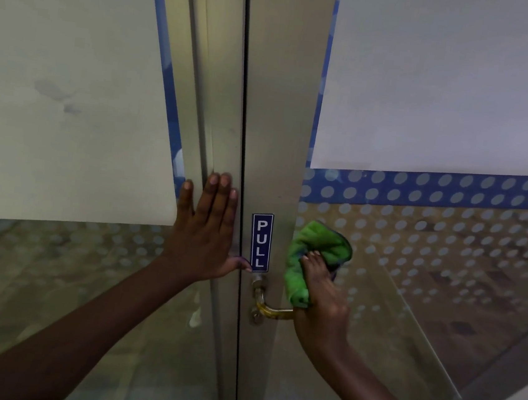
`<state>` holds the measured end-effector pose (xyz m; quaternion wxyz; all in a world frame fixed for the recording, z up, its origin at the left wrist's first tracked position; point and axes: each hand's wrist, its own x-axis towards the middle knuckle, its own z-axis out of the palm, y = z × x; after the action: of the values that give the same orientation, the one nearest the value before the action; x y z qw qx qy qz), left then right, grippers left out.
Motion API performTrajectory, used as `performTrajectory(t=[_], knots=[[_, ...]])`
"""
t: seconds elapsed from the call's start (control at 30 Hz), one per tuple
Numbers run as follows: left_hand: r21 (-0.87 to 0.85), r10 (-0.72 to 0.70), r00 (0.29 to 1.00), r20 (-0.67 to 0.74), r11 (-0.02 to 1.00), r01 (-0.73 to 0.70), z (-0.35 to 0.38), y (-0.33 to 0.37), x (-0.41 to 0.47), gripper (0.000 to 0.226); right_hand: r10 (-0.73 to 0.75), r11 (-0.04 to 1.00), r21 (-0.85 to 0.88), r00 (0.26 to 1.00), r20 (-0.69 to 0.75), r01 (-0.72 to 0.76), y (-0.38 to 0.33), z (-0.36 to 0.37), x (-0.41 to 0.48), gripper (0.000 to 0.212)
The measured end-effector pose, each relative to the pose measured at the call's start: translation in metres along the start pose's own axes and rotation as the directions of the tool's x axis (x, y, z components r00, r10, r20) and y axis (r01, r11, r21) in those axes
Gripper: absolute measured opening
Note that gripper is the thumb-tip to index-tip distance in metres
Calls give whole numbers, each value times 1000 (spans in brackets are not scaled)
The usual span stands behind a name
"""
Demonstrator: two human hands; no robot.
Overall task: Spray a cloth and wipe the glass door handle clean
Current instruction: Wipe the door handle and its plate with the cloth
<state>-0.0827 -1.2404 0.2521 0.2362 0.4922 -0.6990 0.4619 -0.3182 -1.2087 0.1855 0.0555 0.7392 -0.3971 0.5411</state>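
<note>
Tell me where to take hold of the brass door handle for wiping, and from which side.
Wrap the green cloth around the horizontal lever of the brass door handle, coming from its free right end. The lever runs rightward from the mount on the metal frame, where the right hand already closes on it.

The door frame (276, 136) above the PULL sign (260, 242) is bare — the handle (272, 311) is crowded by cloth (312, 253).

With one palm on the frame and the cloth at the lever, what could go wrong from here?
The right hand grips the handle through the green cloth; pressing down might unlatch the door. The left hand lies flat beside the door gap, so fingers may get pinched. The handle's base looks uncovered and could be missed.
</note>
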Motion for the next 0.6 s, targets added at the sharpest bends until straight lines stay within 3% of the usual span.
performTrajectory(t=[0.07, 0.17, 0.43, 0.6], knots=[[-11, -5, 1000, -6, 1000, 5, 0, 0, 1, 141, 29, 997, 77, 995, -100, -21, -9, 8, -1, 40], [-7, -7, 1000, -5, 1000, 7, 1, -1, 1, 142, -60, 996, 72, 998, -15, 61, -18, 24, 5, 41], [13, 39, 999, -2, 999, -39, 2, -4, 1, 141, -169, 964, -173, 967, 192, 203, -17, 48, 26, 83], [6, 53, 998, 18, 999, -53, 2, -6, 0, 140, -250, 926, -230, 943, 221, 300, -7, 39, 21, 57]])
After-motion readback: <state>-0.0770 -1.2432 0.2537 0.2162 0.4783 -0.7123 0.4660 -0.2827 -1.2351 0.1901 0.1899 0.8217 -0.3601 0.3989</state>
